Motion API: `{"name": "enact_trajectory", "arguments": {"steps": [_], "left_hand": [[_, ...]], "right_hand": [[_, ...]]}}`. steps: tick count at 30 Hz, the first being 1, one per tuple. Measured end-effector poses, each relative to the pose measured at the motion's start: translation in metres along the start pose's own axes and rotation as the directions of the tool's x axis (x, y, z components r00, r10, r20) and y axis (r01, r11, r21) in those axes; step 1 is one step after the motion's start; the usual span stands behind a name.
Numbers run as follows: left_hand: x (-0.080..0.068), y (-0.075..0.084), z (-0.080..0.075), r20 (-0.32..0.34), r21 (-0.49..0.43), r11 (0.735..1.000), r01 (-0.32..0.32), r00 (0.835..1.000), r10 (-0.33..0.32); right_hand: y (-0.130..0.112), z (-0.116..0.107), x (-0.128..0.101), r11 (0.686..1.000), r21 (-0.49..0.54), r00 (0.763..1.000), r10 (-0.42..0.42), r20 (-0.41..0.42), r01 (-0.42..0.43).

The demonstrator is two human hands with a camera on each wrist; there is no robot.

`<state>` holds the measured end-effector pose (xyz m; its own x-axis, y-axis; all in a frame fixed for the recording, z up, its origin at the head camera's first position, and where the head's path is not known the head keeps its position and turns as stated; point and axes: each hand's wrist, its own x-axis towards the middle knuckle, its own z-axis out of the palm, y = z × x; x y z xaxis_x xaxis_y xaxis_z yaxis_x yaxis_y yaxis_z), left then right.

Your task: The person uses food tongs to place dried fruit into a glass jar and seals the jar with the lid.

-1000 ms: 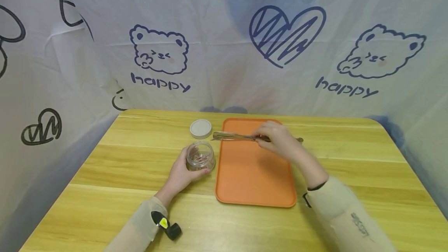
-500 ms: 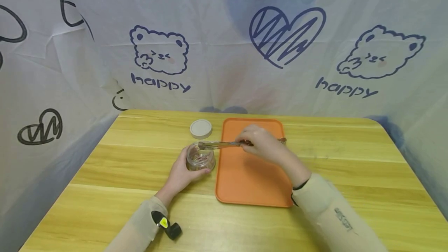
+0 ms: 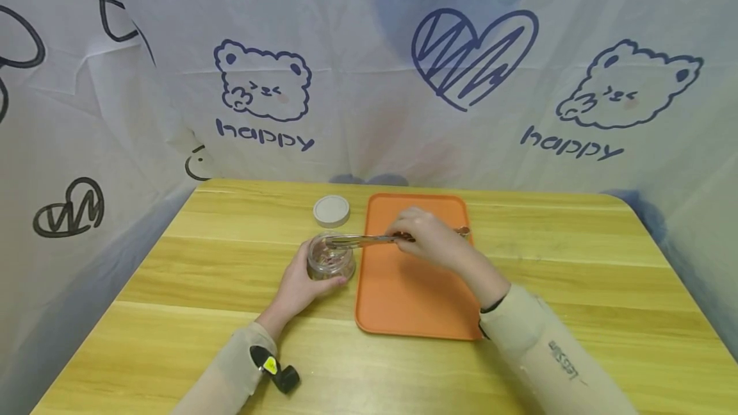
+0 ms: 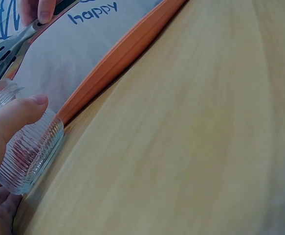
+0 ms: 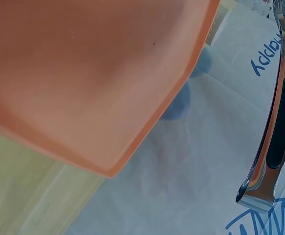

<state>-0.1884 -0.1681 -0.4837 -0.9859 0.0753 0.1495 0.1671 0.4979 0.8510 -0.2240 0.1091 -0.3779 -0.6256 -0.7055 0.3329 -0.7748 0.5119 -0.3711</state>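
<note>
My left hand grips a clear ribbed glass jar standing on the table, thumb along its near side. Small reddish bits lie in the jar; their kind is too small to tell. Over the tray, my right hand holds metal tongs by the middle, their slotted tips above the jar's mouth. In the right wrist view the tongs show a black grip and a bent end. The left wrist view has the slotted tips at the rim of the jar.
An orange tray lies just right of the jar, under my right hand. Behind the jar is a round white lid. The wooden table backs onto a white cloth with drawings.
My right hand has moved left with the tongs, bringing their tips from beside the jar to over its mouth. In the last half second it has barely shifted. My left hand stays put.
</note>
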Motion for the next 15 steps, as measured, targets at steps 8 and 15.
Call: {"name": "enact_trajectory", "arguments": {"steps": [8,15], "left_hand": [[0.0004,0.0006,-0.0003,-0.006,0.002,1.0,-0.004,1.0,0.004],[0.0005,0.0004,-0.0011,0.005,0.004,1.0,0.001,1.0,-0.001]], "right_hand": [[-0.0014,-0.0015,0.0016,1.0,-0.003,1.0,0.016,0.015,-0.016],[-0.0018,0.0,0.0015,1.0,-0.01,1.0,0.01,0.009,-0.01]]}}
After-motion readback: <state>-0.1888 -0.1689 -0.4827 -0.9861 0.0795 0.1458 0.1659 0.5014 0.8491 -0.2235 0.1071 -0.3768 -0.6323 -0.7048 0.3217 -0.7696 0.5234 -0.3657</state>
